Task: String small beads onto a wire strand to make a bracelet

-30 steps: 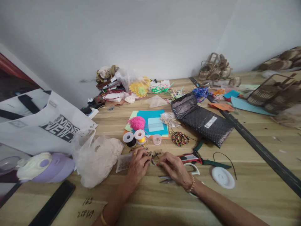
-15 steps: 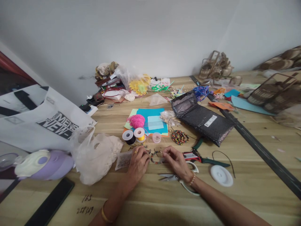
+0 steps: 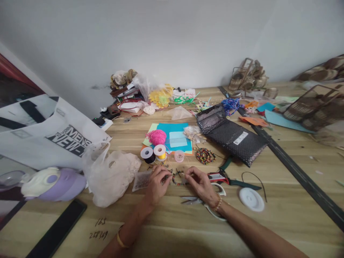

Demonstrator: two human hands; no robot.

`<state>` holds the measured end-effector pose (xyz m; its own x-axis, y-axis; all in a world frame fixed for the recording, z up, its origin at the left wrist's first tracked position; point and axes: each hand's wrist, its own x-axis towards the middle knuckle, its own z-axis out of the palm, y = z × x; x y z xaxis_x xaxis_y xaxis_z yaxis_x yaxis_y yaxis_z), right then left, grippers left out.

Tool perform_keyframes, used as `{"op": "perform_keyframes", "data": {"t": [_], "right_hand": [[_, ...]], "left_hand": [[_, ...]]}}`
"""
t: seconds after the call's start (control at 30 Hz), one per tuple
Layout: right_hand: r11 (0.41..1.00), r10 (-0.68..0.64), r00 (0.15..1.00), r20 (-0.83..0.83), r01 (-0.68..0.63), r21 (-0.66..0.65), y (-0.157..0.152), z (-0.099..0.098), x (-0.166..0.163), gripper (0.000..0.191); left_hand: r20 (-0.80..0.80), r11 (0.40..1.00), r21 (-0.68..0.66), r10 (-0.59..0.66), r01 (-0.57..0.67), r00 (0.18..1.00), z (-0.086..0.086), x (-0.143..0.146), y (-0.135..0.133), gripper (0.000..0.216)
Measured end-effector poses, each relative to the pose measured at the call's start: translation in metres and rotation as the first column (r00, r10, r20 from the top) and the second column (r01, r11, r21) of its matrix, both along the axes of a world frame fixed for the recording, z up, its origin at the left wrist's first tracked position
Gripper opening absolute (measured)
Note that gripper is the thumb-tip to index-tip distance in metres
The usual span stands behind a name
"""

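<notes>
Basically, clear packet [image 3: 141, 180] sits just beside left hand [image 3: 158, 185], likely for quick reach; can't tell what that grip holds. Bead string [image 3: 176, 183] lies on table [image 3: 161, 229] between it and right hand [image 3: 200, 184], presumably for two-sided access; right grip also unclear.

Beaded string [image 3: 179, 184] too fine to trace, scissors [image 3: 192, 200] partly hidden, phone [image 3: 57, 228] cut off below, tote bag [image 3: 34, 141] cut off left

Dim, diffuse light; edges stretched and blurry
</notes>
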<state>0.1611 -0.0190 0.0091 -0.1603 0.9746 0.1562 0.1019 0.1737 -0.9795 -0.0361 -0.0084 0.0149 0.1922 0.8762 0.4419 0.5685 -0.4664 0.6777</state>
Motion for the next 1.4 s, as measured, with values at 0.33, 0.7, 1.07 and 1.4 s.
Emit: {"op": "perform_keyframes", "data": {"t": [0.33,0.7,1.07,1.4], "right_hand": [[0.989,0.031,0.997,0.076,-0.042,0.143,-0.006,0.000,-0.001,0.019],[0.984,0.152,0.987,0.056,-0.157,0.089,-0.010,0.010,-0.001,0.024],[0.980,0.181,0.980,0.081,-0.187,0.072,-0.010,0.012,-0.001,0.025],[0.977,0.178,0.977,0.115,-0.189,0.094,-0.009,0.012,0.000,0.023]], "left_hand": [[0.726,0.637,-0.640,0.320,0.429,0.608,0.005,0.018,-0.013,0.026],[0.770,0.528,-0.637,0.415,0.561,0.484,-0.004,0.022,-0.013,0.031],[0.764,0.530,-0.638,0.348,0.559,0.543,-0.001,0.023,-0.014,0.029],[0.763,0.536,-0.638,0.344,0.553,0.547,0.000,0.022,-0.014,0.031]]}}
